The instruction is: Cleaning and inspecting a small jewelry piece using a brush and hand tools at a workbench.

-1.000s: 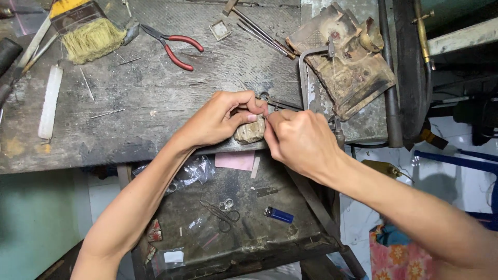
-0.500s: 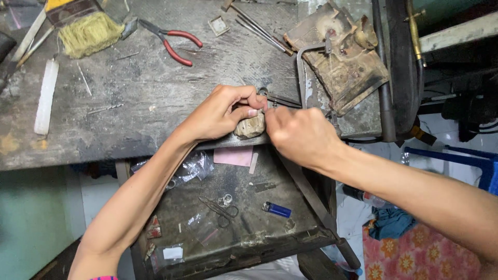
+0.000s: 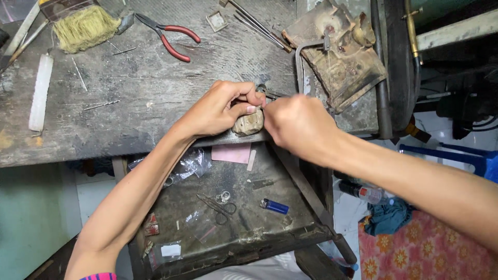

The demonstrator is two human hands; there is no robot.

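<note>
My left hand point(image 3: 218, 111) rests on the edge of the worn grey workbench point(image 3: 145, 103), thumb and fingers pinched on the top of a small worn wooden block point(image 3: 249, 124) that sticks out from the bench edge. My right hand point(image 3: 298, 127) is closed in a fist right beside it, its fingertips meeting the left fingertips over the block. Whatever the right hand holds is hidden. Dark metal tool tips point(image 3: 270, 93) lie just behind the fingers.
A metal saw frame point(image 3: 300, 62) and a rusty folded sheet point(image 3: 342, 57) lie behind my right hand. Red-handled pliers point(image 3: 174, 39), a brush point(image 3: 83, 26) and a white stick point(image 3: 40, 93) are at the back left. The open drawer point(image 3: 290, 228) holds scissors point(image 3: 218, 207), a blue lighter point(image 3: 275, 206) and pink paper point(image 3: 231, 153).
My right hand has turned and closed in over the block, covering its fingertips. My left hand keeps its pinch. The view has drifted slightly.
</note>
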